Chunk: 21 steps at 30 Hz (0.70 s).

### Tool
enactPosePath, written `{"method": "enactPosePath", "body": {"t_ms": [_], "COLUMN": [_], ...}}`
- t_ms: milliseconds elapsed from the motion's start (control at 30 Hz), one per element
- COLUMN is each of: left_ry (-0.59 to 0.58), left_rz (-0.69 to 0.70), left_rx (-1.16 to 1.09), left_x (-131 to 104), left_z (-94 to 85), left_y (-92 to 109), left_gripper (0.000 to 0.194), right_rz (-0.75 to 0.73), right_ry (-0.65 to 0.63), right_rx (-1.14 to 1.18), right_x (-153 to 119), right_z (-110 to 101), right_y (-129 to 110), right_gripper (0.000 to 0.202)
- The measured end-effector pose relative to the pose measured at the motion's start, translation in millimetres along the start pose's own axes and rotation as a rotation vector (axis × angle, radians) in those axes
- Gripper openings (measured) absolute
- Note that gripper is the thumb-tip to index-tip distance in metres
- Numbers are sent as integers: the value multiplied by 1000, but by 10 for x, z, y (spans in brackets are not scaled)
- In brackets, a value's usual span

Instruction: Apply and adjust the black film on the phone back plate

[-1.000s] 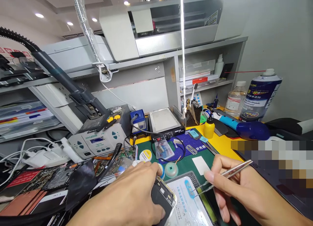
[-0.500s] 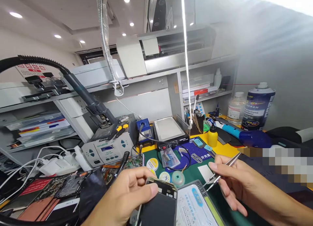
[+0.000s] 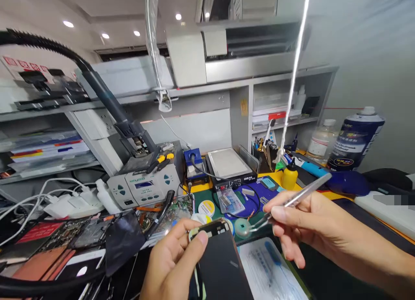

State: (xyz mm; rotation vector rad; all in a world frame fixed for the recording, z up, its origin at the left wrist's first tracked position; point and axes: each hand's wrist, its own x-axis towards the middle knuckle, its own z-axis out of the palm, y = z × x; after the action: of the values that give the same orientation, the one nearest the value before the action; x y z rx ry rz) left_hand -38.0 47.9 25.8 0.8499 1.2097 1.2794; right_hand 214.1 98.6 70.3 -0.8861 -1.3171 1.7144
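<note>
The left hand (image 3: 175, 261) grips an opened phone (image 3: 215, 259) by its upper edge, thumb pressed on the top and fingers curled behind it. The phone is a flat rectangle with rounded corners; most of what shows is a smooth, dark, matte slab, and along its top runs a pale rim with a black strip of small parts. It is tilted, upper end toward the bench, directly between the two hands and low in the view.

The right hand (image 3: 304, 226) pinches a pair of tweezers (image 3: 292, 201), thumb and forefinger closed around the middle of the thin, shiny metal legs, the other fingers hanging loose. The tweezers slant from upper right down to the left, and their fine tips hover just beside the phone's upper right corner; whether they touch it cannot be told.

Under the right hand lies a glossy white card (image 3: 270, 269) with blue print, blurred, on a dark green mat (image 3: 197, 196). Just beyond the phone's top sit a small round pale-green tin (image 3: 242, 227) and a round white and yellow tin (image 3: 206, 208). Farther from the hands stand a boxy grey soldering station (image 3: 144, 187) with a black ribbed hose, a yellow squeeze bottle (image 3: 289, 177) and a tall dark-blue spray can (image 3: 356, 140).
</note>
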Motion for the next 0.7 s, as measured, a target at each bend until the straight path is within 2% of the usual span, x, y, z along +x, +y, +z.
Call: {"method": "enactPosePath", "body": {"t_ms": [67,100,200,233,267,300,400,600,700], "left_ry": [6,15,68,79,103,129,154,164,155], "left_rz": [112,110,119,115,145,169,197,218,201], "left_rx": [42,30,-16,-11,3,11,38,23,12], "left_x": [-19,-12,64,86,100,105,91,110,115], "left_z": [28,37,42,44,49,56,78,59,47], "left_y": [55,79,100,95,89,85,86,98,88], "left_gripper": [31,25,18,15,11,6,10,20,18], "right_rz": [36,55,76,70,66,56,7,-27,-38], "right_ry": [30,53,99,108,114,113,102,85,76], "right_rx": [-36,-54,-84,-88,-95,-97,-79,-58,-70], "right_x": [9,15,63,80,94,102,106,120,120], "right_z": [5,1,-36,-52,-67,-80,-104,-122,-129], "right_y": [44,66,132,153,171,187,222,286,309], "right_gripper": [27,25,22,27,32,27,18,15,15]}}
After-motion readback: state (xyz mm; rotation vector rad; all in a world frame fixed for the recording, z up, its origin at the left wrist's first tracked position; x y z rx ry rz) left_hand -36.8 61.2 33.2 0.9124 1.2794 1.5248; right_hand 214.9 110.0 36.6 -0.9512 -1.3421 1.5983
